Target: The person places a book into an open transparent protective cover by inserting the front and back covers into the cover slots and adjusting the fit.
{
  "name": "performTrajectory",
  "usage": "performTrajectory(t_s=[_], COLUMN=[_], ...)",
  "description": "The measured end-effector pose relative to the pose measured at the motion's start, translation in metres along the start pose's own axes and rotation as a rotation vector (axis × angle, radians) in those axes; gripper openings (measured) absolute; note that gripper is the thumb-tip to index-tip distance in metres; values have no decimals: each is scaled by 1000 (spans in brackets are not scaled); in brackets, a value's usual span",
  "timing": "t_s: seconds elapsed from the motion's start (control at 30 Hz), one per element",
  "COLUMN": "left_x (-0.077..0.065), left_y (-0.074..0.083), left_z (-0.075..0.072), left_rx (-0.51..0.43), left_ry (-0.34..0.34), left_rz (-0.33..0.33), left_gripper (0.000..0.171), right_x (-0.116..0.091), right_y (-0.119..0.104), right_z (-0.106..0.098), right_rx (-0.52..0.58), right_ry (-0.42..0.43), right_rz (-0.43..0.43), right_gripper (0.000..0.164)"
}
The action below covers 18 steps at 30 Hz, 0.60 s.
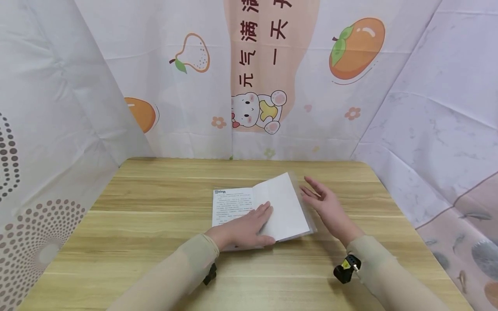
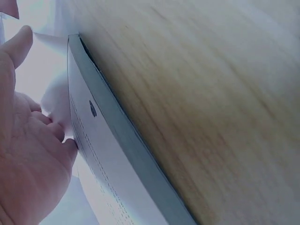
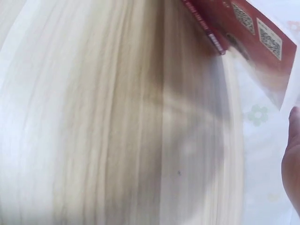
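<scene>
An open book (image 1: 288, 207) lies on the table, printed text on its left page (image 1: 231, 205) and a plain white page at right. A clear plastic jacket edge shows at the right side. My left hand (image 1: 249, 229) rests on the book across the middle fold, fingers stretched out. The left wrist view shows that hand beside the book's thick page edge (image 2: 119, 126). My right hand (image 1: 328, 209) is just beyond the right edge, fingers loosely bent and holding nothing. In the right wrist view the red back cover (image 3: 262, 51) with QR codes tilts up off the table, near the thumb (image 3: 293, 154).
The wood-grain table (image 1: 136, 233) extends around the book. A printed curtain (image 1: 194, 95) hangs at the table's far edge, with further cloth at left and right. A small black camera (image 1: 346, 270) sits on the right wrist.
</scene>
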State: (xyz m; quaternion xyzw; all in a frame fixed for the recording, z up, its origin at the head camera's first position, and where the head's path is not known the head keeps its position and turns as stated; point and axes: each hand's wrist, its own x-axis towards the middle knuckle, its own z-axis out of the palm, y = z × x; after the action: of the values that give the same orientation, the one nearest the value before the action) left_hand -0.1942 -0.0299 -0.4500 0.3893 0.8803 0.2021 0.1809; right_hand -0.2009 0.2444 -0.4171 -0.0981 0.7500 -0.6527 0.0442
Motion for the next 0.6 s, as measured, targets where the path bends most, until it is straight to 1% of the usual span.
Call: performTrajectory(t_s=[0.13, 0.2, 0.3, 0.4, 0.6], left_x=[0, -1, -3, -4, -6], left_y=[2, 4, 4, 4, 4], left_z=[-3, -4, -6, -7, -8], left_rx=[-138, -174, -196, -203, -211], left_ry=[29, 40, 51, 62, 80], left_rz=[-54, -69, -63, -44, 2], left_gripper=[94, 92, 89, 86, 81], right_x=[0, 1, 1, 1, 3], right_y=[-6, -9, -12, -15, -20], right_z=[4, 6, 8, 9, 11], right_rx=[84, 106, 118, 145, 264], right_ry=[-15, -24, -20, -8, 12], right_rz=[-1, 13, 21, 4, -18], right_gripper=[63, 63, 60, 56, 53])
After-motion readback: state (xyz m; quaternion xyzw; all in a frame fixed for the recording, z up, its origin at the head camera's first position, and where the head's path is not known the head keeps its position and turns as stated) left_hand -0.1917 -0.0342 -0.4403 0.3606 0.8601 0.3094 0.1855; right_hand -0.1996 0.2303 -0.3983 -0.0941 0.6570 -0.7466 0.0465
